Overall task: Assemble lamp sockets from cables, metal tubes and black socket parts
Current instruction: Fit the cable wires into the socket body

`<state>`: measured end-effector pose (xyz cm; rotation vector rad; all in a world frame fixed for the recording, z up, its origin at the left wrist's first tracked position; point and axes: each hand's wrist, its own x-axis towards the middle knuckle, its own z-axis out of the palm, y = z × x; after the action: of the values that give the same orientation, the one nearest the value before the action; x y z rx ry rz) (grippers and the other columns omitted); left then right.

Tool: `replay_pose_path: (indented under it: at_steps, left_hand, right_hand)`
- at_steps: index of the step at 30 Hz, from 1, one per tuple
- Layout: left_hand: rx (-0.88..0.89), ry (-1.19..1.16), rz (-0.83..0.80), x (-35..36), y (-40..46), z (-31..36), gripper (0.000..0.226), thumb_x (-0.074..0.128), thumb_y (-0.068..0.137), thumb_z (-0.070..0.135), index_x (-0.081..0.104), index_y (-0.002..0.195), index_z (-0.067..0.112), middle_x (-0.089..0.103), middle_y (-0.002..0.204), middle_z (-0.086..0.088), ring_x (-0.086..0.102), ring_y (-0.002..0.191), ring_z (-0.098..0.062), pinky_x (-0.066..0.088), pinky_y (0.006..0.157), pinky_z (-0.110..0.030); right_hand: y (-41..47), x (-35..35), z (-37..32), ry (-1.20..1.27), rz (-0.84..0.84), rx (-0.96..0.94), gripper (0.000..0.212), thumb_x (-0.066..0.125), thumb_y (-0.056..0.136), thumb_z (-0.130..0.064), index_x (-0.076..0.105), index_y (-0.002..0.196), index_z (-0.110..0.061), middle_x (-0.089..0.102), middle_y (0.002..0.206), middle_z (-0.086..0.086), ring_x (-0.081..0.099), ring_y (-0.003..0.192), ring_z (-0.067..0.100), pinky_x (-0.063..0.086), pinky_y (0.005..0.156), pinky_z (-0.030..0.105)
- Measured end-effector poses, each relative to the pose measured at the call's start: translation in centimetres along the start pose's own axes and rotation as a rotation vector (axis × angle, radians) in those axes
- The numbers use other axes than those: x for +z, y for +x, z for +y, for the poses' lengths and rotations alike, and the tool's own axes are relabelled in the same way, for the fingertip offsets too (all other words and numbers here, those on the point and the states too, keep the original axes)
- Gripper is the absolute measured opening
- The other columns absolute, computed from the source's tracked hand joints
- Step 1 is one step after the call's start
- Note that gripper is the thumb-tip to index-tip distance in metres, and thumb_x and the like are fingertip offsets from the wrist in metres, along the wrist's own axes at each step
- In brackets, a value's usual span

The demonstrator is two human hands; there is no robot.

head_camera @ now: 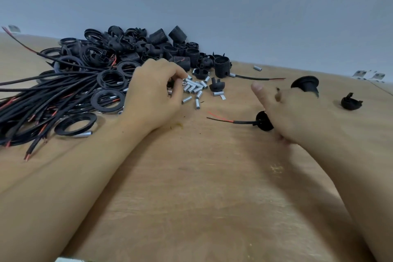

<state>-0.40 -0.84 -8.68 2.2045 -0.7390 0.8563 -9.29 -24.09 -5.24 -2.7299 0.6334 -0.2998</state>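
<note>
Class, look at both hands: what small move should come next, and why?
Probably the left hand lifts one metal tube from the loose pile at its fingertips, because the right hand already holds a cable threaded through a black socket part.

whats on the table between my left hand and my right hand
In the head view, between the left hand and right hand lie loose metal tubes, a small black socket cap and the cable's red-and-black wire ends; otherwise bare wood.
</note>
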Motion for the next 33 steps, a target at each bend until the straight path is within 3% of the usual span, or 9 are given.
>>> replay_pose_path:
  at_steps: [2,5,7,9,12,15,18,23,33]
  left_hand:
    - [-0.024,0.047,0.046,-0.7,0.3,-0.2,0.018,0.058,0.090,0.012,0.070,0.102,0.013,0.066,0.092,0.000,0.056,0.091,-0.025,0.045,0.086,-0.045]
    - [-0.101,0.273,-0.039,-1.3,0.9,-1.1,0.024,0.057,0.093,0.024,0.068,0.112,0.016,0.066,0.107,-0.006,0.052,0.106,-0.034,0.041,0.091,-0.048]
    - [-0.233,0.386,-0.149,-1.7,1.2,-2.1,0.032,0.058,0.093,0.031,0.065,0.122,0.018,0.062,0.121,-0.009,0.048,0.117,-0.036,0.039,0.096,-0.050]
    - [-0.323,0.319,-0.193,-2.2,1.1,-2.8,0.033,0.058,0.093,0.033,0.066,0.123,0.022,0.064,0.120,-0.006,0.052,0.115,-0.032,0.045,0.096,-0.048]
    - [-0.253,0.182,-0.140,-2.3,0.9,-2.7,0.017,0.060,0.092,0.026,0.074,0.100,0.025,0.067,0.101,0.003,0.062,0.096,-0.022,0.051,0.088,-0.044]
    - [-0.178,0.096,-0.147,-2.0,0.9,-2.4,0.015,0.060,0.092,0.022,0.076,0.093,0.021,0.068,0.095,0.003,0.061,0.092,-0.019,0.050,0.088,-0.044]
    - [-0.148,0.097,-0.157,-1.5,0.9,-2.6,0.017,0.060,0.092,0.017,0.076,0.098,0.019,0.067,0.100,0.002,0.060,0.093,-0.017,0.050,0.089,-0.041]
    - [-0.288,0.056,-0.043,-2.9,1.0,-3.5,0.027,0.053,0.086,0.011,0.071,0.094,0.029,0.062,0.090,0.015,0.055,0.075,-0.006,0.044,0.077,-0.028]
    - [-0.130,0.190,-0.166,-2.4,3.2,-1.8,0.016,0.056,0.093,0.024,0.072,0.095,0.021,0.063,0.093,0.006,0.056,0.088,-0.015,0.048,0.080,-0.036]
  right_hand:
    - [0.3,-0.4,0.4,-0.038,0.213,-0.290,0.059,0.043,0.085,-0.070,0.069,0.098,-0.019,0.065,0.084,-0.001,0.061,0.084,0.021,0.046,0.070,0.032]
    - [0.0,-0.6,0.1,0.108,-0.061,-0.615,0.050,0.061,0.077,-0.065,0.069,0.116,-0.033,0.057,0.117,-0.013,0.050,0.114,0.007,0.039,0.094,0.027]
    - [-0.2,0.2,-0.1,0.107,-0.255,-0.654,0.051,0.062,0.077,-0.062,0.068,0.117,-0.031,0.059,0.114,-0.017,0.049,0.105,-0.011,0.036,0.090,0.008]
    - [-0.1,1.2,-0.5,0.108,-0.211,-0.690,0.027,0.067,0.089,-0.041,0.071,0.108,-0.023,0.063,0.099,-0.013,0.047,0.087,-0.018,0.032,0.075,-0.002]
    - [0.0,1.9,-1.1,0.278,-0.091,-0.654,0.015,0.059,0.097,-0.020,0.068,0.108,-0.023,0.066,0.078,-0.003,0.055,0.070,0.003,0.039,0.069,0.008]
    - [0.3,2.5,-1.2,0.576,-0.110,-0.525,0.027,0.051,0.101,-0.026,0.055,0.127,-0.031,0.059,0.057,-0.004,0.058,0.048,0.016,0.053,0.056,0.031]
    - [0.5,2.4,-1.0,0.730,-0.089,-0.489,0.024,0.047,0.103,-0.031,0.055,0.125,-0.035,0.055,0.052,-0.001,0.061,0.044,0.019,0.048,0.047,0.023]
    - [0.4,2.9,-1.4,0.851,-0.055,-0.397,0.028,0.056,0.098,-0.015,0.067,0.090,-0.040,0.064,0.074,-0.010,0.063,0.059,0.007,0.051,0.054,0.021]
    - [0.7,3.3,-1.6,0.918,-0.143,-0.387,0.012,0.053,0.100,-0.018,0.061,0.104,-0.026,0.056,0.062,-0.006,0.039,0.037,0.010,0.034,0.039,0.020]
